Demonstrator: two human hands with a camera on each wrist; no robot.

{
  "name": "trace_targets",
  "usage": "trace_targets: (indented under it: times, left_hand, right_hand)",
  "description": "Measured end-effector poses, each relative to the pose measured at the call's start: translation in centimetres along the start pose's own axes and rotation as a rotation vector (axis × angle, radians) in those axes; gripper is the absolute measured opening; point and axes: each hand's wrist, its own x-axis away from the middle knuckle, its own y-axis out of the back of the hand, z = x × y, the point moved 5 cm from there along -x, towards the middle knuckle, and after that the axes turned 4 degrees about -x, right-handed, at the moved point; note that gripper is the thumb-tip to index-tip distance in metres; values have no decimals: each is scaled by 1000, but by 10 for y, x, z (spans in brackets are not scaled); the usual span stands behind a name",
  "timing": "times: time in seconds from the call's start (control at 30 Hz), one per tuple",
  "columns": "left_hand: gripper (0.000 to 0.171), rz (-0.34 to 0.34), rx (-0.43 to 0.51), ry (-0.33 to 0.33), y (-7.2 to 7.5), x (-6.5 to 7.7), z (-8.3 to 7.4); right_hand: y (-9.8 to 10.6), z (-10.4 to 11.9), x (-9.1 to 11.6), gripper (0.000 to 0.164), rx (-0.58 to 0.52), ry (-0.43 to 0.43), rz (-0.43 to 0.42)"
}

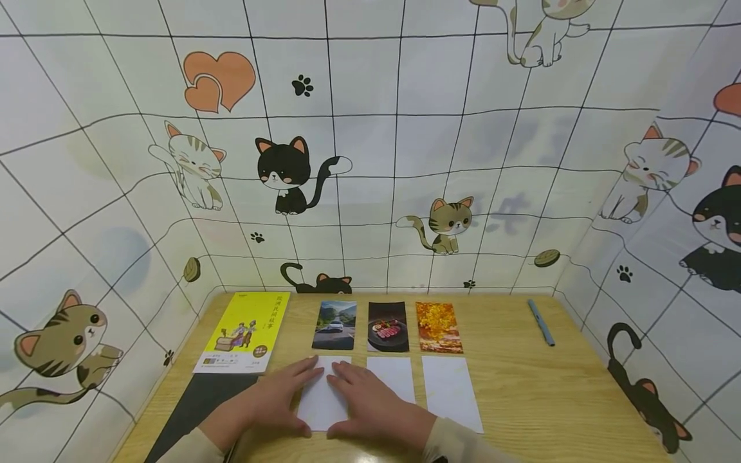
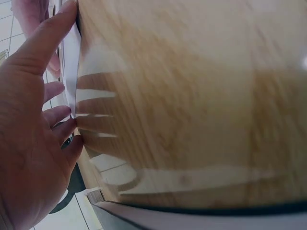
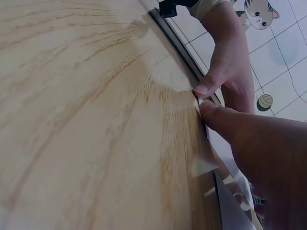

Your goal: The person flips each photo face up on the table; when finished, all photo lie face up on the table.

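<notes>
A white card [image 1: 321, 402] lies on the table at the front, left of two more white cards. My left hand [image 1: 274, 395] touches its left side, with the thumb at the near corner and the fingers along the edge. My right hand [image 1: 376, 404] rests on the card's right side and partly covers the middle white card [image 1: 392, 376]. Fairly straight fingers show in the left wrist view beside the card [image 2: 72, 57]. The right wrist view shows both thumbs at its near edge. The right white card [image 1: 451, 392] lies flat.
Behind the white cards lie a car photo [image 1: 334, 326], a food photo [image 1: 388, 328] and an autumn-leaf photo [image 1: 439, 328]. A yellow book [image 1: 246, 328] overlaps a dark flat item [image 1: 202, 405] at the left. A blue pen [image 1: 541, 323] lies right. Cat-patterned cloth [image 1: 370, 148] encloses the table.
</notes>
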Motion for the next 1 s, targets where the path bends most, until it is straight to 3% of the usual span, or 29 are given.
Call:
trace_targets:
  times: [0.17, 0.4, 1.0]
  left_hand:
    - [110, 12, -1, -1, -5, 0, 4]
    - [110, 0, 22, -21, -2, 0, 0]
    - [111, -12, 57, -25, -4, 3, -4]
  right_hand:
    - [-5, -2, 1, 98, -20, 7, 32]
    - [1, -1, 3, 96, -11, 31, -25]
    - [-4, 0, 1, 94, -62, 10, -27]
